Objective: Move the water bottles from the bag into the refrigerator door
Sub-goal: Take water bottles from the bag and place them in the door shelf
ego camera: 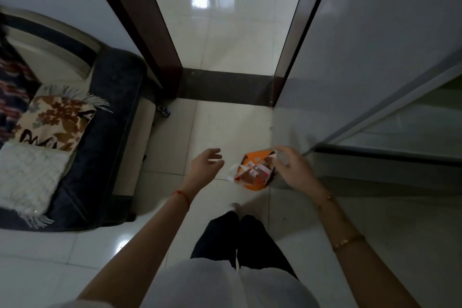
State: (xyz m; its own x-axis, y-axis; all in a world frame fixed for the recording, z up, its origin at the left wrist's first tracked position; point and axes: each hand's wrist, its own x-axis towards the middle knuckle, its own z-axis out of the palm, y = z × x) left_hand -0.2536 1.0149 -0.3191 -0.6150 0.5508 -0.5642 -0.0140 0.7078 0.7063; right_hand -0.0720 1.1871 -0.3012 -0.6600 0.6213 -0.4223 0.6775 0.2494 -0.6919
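Note:
An orange bag (252,172) with white handles lies on the pale tiled floor in front of my feet, with reddish-brown contents showing in its mouth. My right hand (293,169) is over the bag's right edge, its fingers curled around what looks like a clear water bottle (281,157) with a white top; motion blur softens it. My left hand (206,165) hovers to the left of the bag, fingers spread and holding nothing. The grey refrigerator (370,52) fills the right side; I cannot tell whether its door stands open.
A dark sofa (112,132) with a floral cushion (53,124) and a white fringed blanket (27,177) stands on the left. Straight ahead is a doorway with a dark wooden frame (140,20) and a dark threshold (225,86).

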